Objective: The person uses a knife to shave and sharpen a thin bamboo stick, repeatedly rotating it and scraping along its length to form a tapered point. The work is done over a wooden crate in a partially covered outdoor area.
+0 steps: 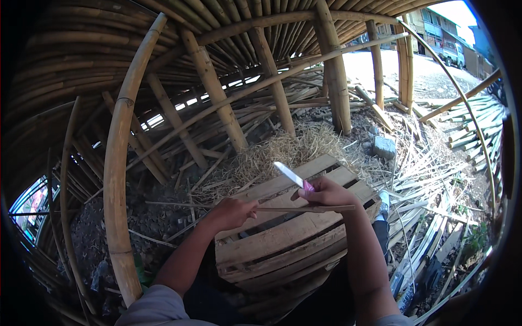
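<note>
Apparently for steadiness, the left hand (232, 213) clenches a stick (296, 209); the right hand (325, 194) grasps a knife (292, 174), blade pointing far-left.

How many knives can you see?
1. The knife is in the right hand, with its pale blade pointing forward and left. The left hand holds a thin stick instead. More knives could be hidden in the clutter.

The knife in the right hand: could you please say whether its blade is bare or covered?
Bare: the knife shows its pale blade uncovered, beyond the pink handle in the right hand.
</note>
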{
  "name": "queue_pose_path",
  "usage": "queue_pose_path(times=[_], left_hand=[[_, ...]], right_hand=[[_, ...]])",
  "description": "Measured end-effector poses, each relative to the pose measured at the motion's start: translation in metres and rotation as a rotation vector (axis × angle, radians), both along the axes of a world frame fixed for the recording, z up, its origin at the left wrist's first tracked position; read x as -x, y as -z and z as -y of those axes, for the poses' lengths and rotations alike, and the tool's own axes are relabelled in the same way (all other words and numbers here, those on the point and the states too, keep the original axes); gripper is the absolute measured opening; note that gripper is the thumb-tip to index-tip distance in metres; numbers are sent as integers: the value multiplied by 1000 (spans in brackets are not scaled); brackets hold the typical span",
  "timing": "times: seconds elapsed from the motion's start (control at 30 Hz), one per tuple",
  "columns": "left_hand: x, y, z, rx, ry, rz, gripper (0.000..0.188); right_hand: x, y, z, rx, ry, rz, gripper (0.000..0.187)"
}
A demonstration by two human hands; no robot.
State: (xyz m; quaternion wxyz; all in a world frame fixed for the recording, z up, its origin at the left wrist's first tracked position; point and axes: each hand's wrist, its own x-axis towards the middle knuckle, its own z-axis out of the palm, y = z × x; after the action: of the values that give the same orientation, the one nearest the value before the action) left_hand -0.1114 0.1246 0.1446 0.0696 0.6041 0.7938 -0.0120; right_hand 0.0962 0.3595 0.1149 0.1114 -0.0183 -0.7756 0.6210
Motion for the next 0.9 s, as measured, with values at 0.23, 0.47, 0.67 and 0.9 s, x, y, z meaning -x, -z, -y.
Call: queue_pose_path(times=[0.23,0.47,0.67,0.9], left_hand=[[56,49,-19,-205,9,250,35],[59,36,-38,-76,18,295,32],[42,39,-9,132,-154,324,32],[28,71,40,-14,-288,365,33]], right_hand=[[-1,39,-78,837,1093,-377,36],[7,11,-19,116,828,-376,33],[53,-5,24,-516,433,-65,29],[78,70,58,-540,230,119,16]])
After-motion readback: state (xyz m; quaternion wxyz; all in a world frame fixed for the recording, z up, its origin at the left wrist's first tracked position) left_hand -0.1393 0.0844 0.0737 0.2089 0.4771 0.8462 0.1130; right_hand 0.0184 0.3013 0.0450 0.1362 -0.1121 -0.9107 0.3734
